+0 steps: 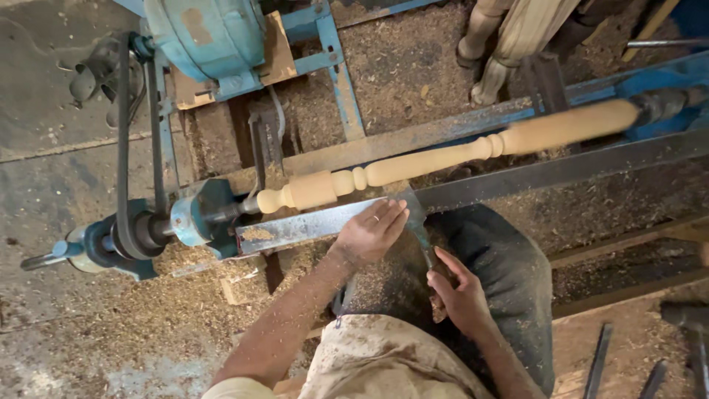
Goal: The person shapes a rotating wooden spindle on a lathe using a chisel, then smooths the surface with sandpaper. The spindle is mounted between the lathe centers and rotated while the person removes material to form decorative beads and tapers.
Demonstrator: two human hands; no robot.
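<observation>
Chisel [419, 229] is in both my hands, blade end up at the tool rest [310, 225], pointing at the turned wooden spindle [443, 157] mounted on the lathe. My right hand [459, 295] is closed around the handle end, low and close to my body, fingers curled and thumb on top; the handle itself is mostly hidden in the fist. My left hand [373, 233] lies flat over the blade near the tip, fingers pressed together and extended along the rest, palm down, so it's pinning the steel to the rest rather than wrapping it. My guess at the reason: front hand steadies and steers the edge, back hand sets the angle. Left forearm comes in diagonally from lower left, elbow out; right forearm is short in view, wrist bent up. Can't tell whether the edge is touching the wood, the tip is hidden behind my fingers. Spindle runs diagonally, left end at the blue headstock [196, 218] with its drive belt [122, 148], right end at the tailstock [665, 103], with beads and a square-ish block already shaped near the left. Blue motor [203, 33] sits beyond the belt. Sawdust and shavings [185, 325] cover the floor and the lathe bed. More turned legs [502, 37] lie beyond the bed, spare tools [650, 362] at lower right.
</observation>
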